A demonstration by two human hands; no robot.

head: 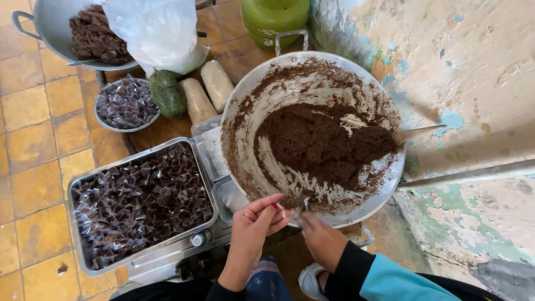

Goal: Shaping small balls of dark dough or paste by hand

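A wide metal wok [356, 72] holds a mound of dark brown paste [320, 145], and more paste is smeared up its walls. My left hand [257, 222] is at the wok's near rim, thumb and fingers pinched on something small that I cannot make out. Just to its right, my right hand [322, 238] grips a small metal spoon [304, 204] whose tip touches the paste at the rim. The two hands almost meet. A long spatula [419, 132] rests in the paste on the far right side.
Left of the wok, a steel tray [75, 192] is full of small dark wrapped pieces. Behind it are a bowl [99, 120] of the same, two beige rolls [198, 100], a green roll [167, 92], a plastic bag [159, 30], another wok [47, 25] and a green gas cylinder [276, 17]. A peeling wall [473, 83] stands to the right.
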